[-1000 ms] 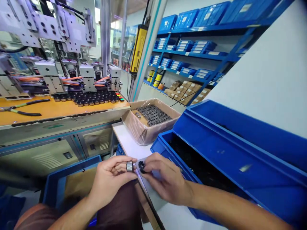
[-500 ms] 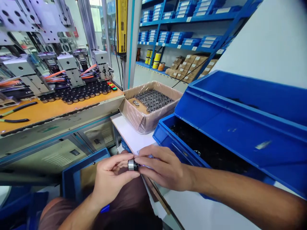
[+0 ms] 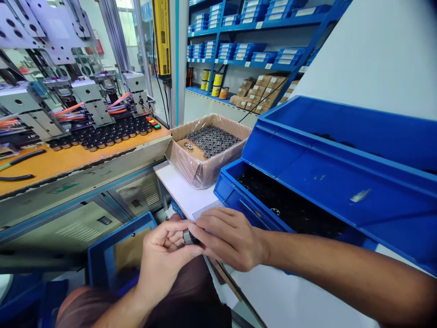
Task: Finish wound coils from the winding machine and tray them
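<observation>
Both hands [image 3: 162,259] [image 3: 230,237] near table edge [image 3: 175,190]

You see bright, cool light across the white table [image 3: 307,296] and wall panel [image 3: 385,54], leaving both nearly featureless. Violet tints the machine plates [image 3: 63,32], and glare streaks the clear plastic wrap [image 3: 186,171]. Your left hand [image 3: 162,259] and right hand [image 3: 228,237] look fairly crisp, while the grey ring [image 3: 186,237] sits soft in finger shadow. Black parts [image 3: 293,205] sink into darkness. The lower left is dim and smeared; your right forearm [image 3: 327,259] stretches and darkens towards the edge, and the top right corner goes black.
</observation>
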Demonstrator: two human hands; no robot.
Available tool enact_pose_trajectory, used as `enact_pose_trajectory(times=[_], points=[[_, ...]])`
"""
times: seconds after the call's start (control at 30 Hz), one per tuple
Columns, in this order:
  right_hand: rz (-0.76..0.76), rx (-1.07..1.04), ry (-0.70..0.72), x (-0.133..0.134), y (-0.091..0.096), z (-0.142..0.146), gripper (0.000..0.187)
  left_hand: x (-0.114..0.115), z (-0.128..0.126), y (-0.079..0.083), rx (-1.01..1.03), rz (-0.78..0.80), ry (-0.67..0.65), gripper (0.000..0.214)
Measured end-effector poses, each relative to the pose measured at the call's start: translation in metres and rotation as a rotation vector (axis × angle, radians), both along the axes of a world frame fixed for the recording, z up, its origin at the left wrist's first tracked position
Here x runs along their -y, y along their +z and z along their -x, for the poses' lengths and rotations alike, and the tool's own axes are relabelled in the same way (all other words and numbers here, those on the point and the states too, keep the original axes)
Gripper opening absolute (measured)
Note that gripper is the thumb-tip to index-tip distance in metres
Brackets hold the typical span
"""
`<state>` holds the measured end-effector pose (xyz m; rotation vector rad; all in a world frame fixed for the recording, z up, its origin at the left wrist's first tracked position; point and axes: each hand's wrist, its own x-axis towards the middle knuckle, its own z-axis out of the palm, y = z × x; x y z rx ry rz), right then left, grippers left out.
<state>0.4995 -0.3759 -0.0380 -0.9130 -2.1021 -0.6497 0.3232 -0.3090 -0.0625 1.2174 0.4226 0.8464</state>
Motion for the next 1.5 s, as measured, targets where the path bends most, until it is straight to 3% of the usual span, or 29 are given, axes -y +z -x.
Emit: enact_pose_trajectory(times=[0.2, 0.3, 0.4, 0.5, 0.63, 0.73, 0.8, 0.9, 1.03, 1.1, 1.27, 1.37, 1.5], points=[[0.160, -0.238, 0.067, 0.004, -0.002, 0.008, 0.017, -0.016, 0.011, 0.007, -0.092, -0.751, 0.157, 0.043], [0.224, -0.287, 0.090, 0.006, 0.001, 0.010, 0.019, -0.018, 0.015, 0.007, -0.062, -0.857, 0.194, 0.042], [0.207, -0.250, 0.058, 0.006, 0.001, 0.009, 0.019, -0.013, 0.012, 0.003, -0.083, -0.732, 0.179, 0.042], [0.137, -0.162, 0.040, 0.005, -0.002, 0.007, 0.020, -0.009, 0.006, -0.002, -0.098, -0.434, 0.109, 0.042], [0.178, -0.235, 0.041, 0.003, -0.003, 0.006, 0.024, -0.008, 0.000, -0.008, 0.047, 0.050, -0.150, 0.032], [0.234, -0.312, 0.067, 0.002, 0.000, 0.006, 0.022, -0.009, 0.000, -0.010, 0.128, 0.267, -0.294, 0.038], [0.234, -0.318, 0.079, 0.003, 0.001, 0.007, 0.020, -0.010, 0.001, -0.010, 0.125, 0.259, -0.315, 0.039], [0.223, -0.306, 0.047, 0.004, 0.001, 0.007, 0.023, -0.013, 0.003, -0.009, 0.111, 0.124, -0.316, 0.040], [0.237, -0.272, 0.020, 0.003, -0.002, 0.007, 0.026, -0.015, 0.001, -0.010, 0.027, 0.031, -0.215, 0.023], [0.268, -0.288, 0.010, 0.002, -0.003, 0.006, 0.028, -0.016, -0.001, -0.012, 0.044, 0.063, -0.218, 0.016], [0.286, -0.321, 0.028, 0.002, -0.003, 0.004, 0.023, -0.020, -0.003, -0.017, 0.154, 0.229, -0.373, 0.022], [0.280, -0.307, 0.030, 0.001, -0.002, 0.009, 0.024, -0.018, -0.002, -0.017, 0.099, 0.140, -0.367, 0.025], [0.354, -0.244, -0.021, 0.005, -0.007, 0.006, 0.026, -0.018, 0.002, -0.009, -0.071, -0.026, -0.256, 0.024]])
